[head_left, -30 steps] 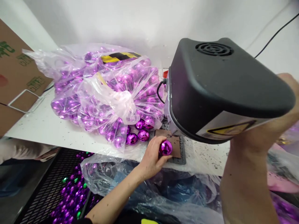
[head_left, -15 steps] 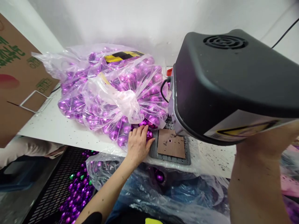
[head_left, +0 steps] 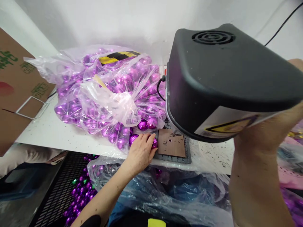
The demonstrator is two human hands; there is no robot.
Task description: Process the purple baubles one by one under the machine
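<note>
Shifted left from over the brown board, the left hand curls its grip around a purple ball beside it; behind the black machine, the right hand has a grip I cannot tell.

The bag lies on the table; carton left of it, machine right.

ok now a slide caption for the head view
Left hand on a shiny purple ball beside a brown plate, near a black machine.
</note>
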